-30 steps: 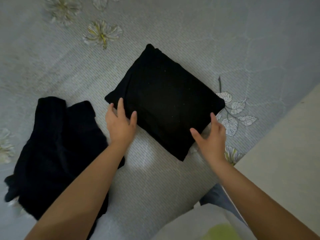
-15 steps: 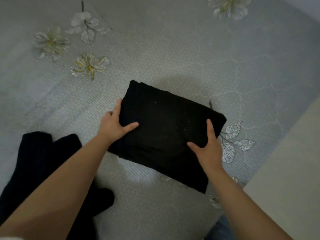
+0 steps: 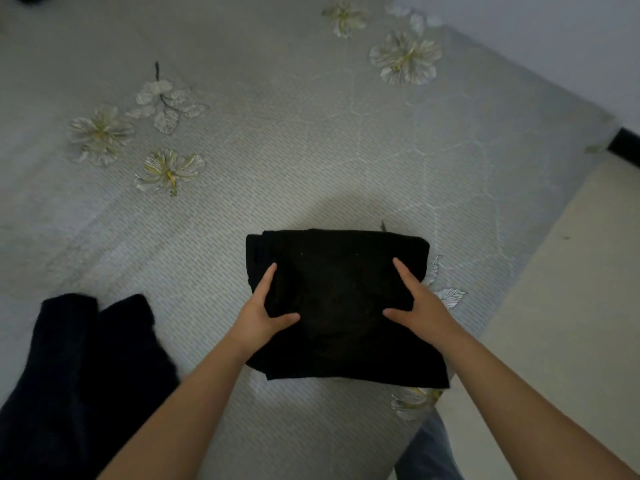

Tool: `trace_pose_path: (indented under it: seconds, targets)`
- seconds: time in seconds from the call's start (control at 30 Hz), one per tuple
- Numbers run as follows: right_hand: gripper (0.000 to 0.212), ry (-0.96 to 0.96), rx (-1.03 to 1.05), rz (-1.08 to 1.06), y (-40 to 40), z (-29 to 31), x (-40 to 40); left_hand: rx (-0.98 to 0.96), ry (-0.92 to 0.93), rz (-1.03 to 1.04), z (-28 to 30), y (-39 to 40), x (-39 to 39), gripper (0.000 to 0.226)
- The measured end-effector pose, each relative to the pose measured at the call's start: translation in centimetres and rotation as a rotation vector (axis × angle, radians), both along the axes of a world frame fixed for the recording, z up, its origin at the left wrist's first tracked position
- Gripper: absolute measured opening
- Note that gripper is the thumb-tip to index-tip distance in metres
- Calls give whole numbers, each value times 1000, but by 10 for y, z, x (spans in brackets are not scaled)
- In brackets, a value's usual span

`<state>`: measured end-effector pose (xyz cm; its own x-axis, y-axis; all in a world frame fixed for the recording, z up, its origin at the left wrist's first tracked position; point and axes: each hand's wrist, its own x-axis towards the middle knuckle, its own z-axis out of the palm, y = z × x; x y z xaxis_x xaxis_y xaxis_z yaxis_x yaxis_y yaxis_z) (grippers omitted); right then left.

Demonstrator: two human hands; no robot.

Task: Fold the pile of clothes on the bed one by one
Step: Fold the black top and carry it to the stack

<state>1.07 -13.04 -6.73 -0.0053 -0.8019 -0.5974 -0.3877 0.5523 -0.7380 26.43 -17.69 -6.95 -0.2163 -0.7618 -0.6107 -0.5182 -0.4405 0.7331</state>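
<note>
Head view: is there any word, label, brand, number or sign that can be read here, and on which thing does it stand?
None can be read.
Folded black garment, gripped by the left hand and right hand: no print or tag shows.
Dark pile: no text shows.
Bedsheet: only flower and leaf pattern, no words.

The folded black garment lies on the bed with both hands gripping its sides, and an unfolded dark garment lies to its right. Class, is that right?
Not quite. The head view shows the unfolded dark garment left of the folded black garment; the rest stands.
</note>
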Motion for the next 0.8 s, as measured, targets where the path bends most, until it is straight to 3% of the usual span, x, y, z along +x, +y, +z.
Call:
trace_pose_path:
  seconds: [0.17, 0.33, 0.57, 0.8]
  targets:
    - [91, 152, 25, 48, 14, 47, -41, -22, -68, -200, 40, 2, -48, 98]
    - [90, 343, -70, -32, 1, 122, -122, -192, -101, -302, 110, -35, -140, 98]
    - [106, 524, -337, -218, -21, 251, -291, -525, -18, -377, 245, -83, -326, 102]
    - [108, 677, -596, -343, 7, 364, -467, -779, 68, -449, 354, -86, -517, 106]
